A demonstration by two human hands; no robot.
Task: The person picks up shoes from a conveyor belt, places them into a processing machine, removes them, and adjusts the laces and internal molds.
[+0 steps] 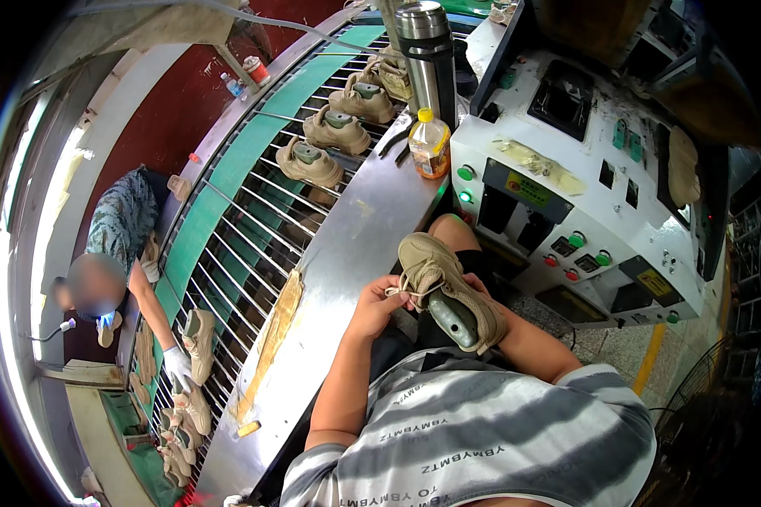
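A tan lace-up shoe [435, 266] is held above my lap, its toe pointing away from me. A grey-green shoe last [452, 319] with a round hole fills its opening. My left hand [379, 302] is closed in a pinch on a pale shoelace [404, 292] at the shoe's left side. On the right side, my right hand [477, 285] grips the shoe; most of its fingers are hidden behind the upper.
Left of me runs a metal bench edge [334, 245] beside a roller conveyor [228, 245] with several tan shoes [309, 162]. A steel flask [425, 59] and yellow-capped bottle [429, 145] stand on the bench. A co-worker's gloved hand [177, 367] touches shoes. A white machine [558, 203] stands right.
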